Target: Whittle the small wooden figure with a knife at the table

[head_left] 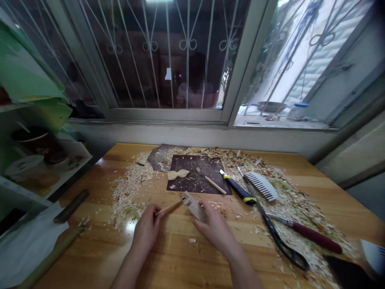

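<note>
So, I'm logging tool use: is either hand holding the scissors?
No, the scissors lie untouched on the table; the left hand holds a thin stick, the right hand a wooden block.

We're at a home woodcarving corner, it seems: a wooden desk point(270, 257) under a barred window point(168, 56), heaped with wood shavings point(132, 184), a utility knife point(239, 190), scissors point(275, 233), and cluttered shelves point(39, 160) alongside, contents too blurred to name.

Head view: looks forward-down over table point(180, 257), window behind.
</note>
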A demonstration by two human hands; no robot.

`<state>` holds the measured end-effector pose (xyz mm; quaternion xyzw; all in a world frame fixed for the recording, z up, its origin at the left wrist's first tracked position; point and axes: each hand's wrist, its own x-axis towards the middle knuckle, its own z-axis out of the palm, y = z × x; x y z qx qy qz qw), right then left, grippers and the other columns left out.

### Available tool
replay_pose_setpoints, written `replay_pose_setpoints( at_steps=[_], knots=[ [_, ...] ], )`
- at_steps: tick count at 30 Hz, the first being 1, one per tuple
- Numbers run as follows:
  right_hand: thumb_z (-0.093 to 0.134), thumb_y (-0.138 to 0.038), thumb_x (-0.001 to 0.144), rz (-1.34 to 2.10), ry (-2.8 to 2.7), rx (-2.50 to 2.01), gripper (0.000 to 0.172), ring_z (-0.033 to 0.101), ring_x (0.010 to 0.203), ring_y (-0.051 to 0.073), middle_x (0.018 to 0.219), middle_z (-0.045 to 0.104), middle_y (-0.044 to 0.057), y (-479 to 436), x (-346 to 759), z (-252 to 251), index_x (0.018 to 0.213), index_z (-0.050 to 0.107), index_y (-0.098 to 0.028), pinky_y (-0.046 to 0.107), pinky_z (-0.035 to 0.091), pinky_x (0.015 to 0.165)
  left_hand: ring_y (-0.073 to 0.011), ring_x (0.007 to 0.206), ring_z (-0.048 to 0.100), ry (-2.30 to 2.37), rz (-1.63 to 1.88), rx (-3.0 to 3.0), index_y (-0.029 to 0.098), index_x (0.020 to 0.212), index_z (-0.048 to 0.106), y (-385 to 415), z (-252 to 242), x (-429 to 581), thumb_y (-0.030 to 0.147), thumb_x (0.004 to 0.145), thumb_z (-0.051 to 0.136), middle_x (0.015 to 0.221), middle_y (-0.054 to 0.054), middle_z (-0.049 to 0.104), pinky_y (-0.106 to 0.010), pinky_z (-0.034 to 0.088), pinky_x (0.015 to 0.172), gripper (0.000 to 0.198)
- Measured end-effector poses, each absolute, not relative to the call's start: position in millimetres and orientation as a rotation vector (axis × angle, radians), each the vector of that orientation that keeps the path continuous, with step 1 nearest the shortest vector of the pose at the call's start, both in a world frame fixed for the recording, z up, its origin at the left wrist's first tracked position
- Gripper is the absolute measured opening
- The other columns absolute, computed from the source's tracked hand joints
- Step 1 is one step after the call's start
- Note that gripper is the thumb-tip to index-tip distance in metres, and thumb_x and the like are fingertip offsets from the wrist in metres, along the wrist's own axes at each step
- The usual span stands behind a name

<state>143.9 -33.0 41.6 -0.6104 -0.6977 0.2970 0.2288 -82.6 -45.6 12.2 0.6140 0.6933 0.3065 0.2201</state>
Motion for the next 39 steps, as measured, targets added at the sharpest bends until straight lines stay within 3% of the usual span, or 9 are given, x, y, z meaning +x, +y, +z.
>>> replay_pose_setpoints(
  at_steps=[6,11,13,16,18,20,27,39],
  knots=[
    [0.066,-0.028,0.068,0.666,-2.133,-1.522,0.045,0.048,0.097,0.022,0.1,0.056,0.004,-36,139,42,0.112,0.057,-0.027,0.029,0.035,0.084,-0.0117,0.055,0.05,1.733,1.266,1.414,0.018,0.082,0.06,-40,59,-115,0.043,0.068,0.062,0.062,0.003,0.056,-0.021,0.037,0.051,0.029],
    [0.073,-0.028,0.062,0.627,-2.293,-1.446,0.053,0.044,0.099,0.024,0.101,0.053,0.006,-39,129,34,0.113,0.059,-0.029,0.031,0.034,0.088,-0.0156,0.086,0.057,1.48,1.596,1.312,0.017,0.083,0.059,-35,87,-108,0.04,0.071,0.062,0.088,-0.003,0.06,-0.025,0.044,0.077,0.026],
    [0.074,-0.029,0.061,0.63,-2.335,-1.444,0.054,0.043,0.098,0.024,0.1,0.052,0.006,-40,125,32,0.113,0.059,-0.031,0.032,0.034,0.088,-0.0147,0.085,0.058,1.283,1.598,1.209,0.018,0.087,0.054,-33,88,-93,0.04,0.078,0.054,0.089,-0.002,0.059,-0.03,0.046,0.08,0.024],
    [0.074,-0.033,0.06,0.641,-2.38,-1.42,0.056,0.043,0.097,0.023,0.099,0.052,0.005,-41,123,31,0.114,0.057,-0.032,0.031,0.034,0.086,-0.0076,0.063,0.054,1.033,1.638,1.047,0.02,0.083,0.046,-29,83,-66,0.038,0.083,0.049,0.071,0.004,0.051,-0.023,0.047,0.065,0.019],
    [0.075,-0.035,0.06,0.635,-2.385,-1.408,0.057,0.043,0.098,0.023,0.1,0.051,0.005,-41,123,32,0.114,0.057,-0.031,0.031,0.034,0.086,-0.0049,0.05,0.043,0.945,1.636,0.956,0.021,0.08,0.043,-25,76,-50,0.039,0.083,0.049,0.061,0.007,0.041,-0.016,0.038,0.048,0.02],
    [0.074,-0.034,0.061,0.634,-2.39,-1.4,0.054,0.043,0.098,0.023,0.099,0.051,0.005,-40,124,32,0.113,0.057,-0.03,0.031,0.033,0.086,-0.0042,0.044,0.033,0.909,1.597,0.893,0.021,0.077,0.041,-21,69,-38,0.042,0.083,0.047,0.057,0.008,0.036,-0.014,0.027,0.041,0.023],
    [0.074,-0.031,0.062,0.661,-2.386,-1.367,0.047,0.044,0.094,0.023,0.095,0.052,0.005,-37,125,28,0.106,0.06,-0.026,0.031,0.034,0.084,-0.0061,0.045,0.031,0.978,1.517,0.912,0.018,0.075,0.05,-16,50,-30,0.046,0.081,0.049,0.05,0.007,0.034,-0.018,0.026,0.045,0.03],
    [0.075,-0.027,0.061,0.668,-2.345,-1.358,0.037,0.045,0.093,0.023,0.093,0.054,0.003,-37,126,23,0.094,0.059,-0.024,0.031,0.036,0.081,-0.0041,0.039,0.019,0.953,1.461,0.828,0.017,0.06,0.043,-15,45,-29,0.05,0.075,0.055,0.046,0.009,0.025,-0.018,0.013,0.039,0.038]
  ],
)
